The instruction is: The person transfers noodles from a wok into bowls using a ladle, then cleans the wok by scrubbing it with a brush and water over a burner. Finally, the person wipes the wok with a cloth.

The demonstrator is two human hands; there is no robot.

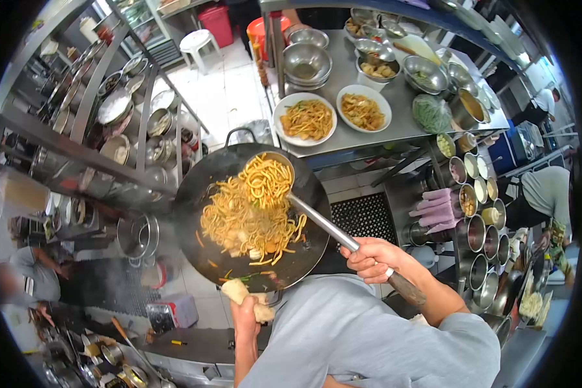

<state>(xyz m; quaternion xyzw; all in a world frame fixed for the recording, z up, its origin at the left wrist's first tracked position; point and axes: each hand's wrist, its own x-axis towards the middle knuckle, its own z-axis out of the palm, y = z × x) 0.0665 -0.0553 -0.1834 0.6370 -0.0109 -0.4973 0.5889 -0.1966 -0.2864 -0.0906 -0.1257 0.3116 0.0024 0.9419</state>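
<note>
My right hand (376,257) is wrapped round the long metal shaft of a ladle (323,224), whose wooden end passes under my forearm. Its bowl, heaped with yellow noodles, is over the far part of a large black wok (313,204). More fried noodles (236,216) with bits of vegetable lie in the wok. My left hand (244,318) grips a folded beige cloth (237,291) at the wok's near rim, by a handle that is partly covered. A second loop handle (240,132) stands at the far rim.
Two white plates of noodles (307,120) (363,108) sit on a steel counter (307,151) beyond the wok. Stacked metal bowls (308,63) stand behind them. Ingredient pots (476,233) and a pink cloth (434,210) line the right. A metal shelf (77,155) is at left; other people are on both sides.
</note>
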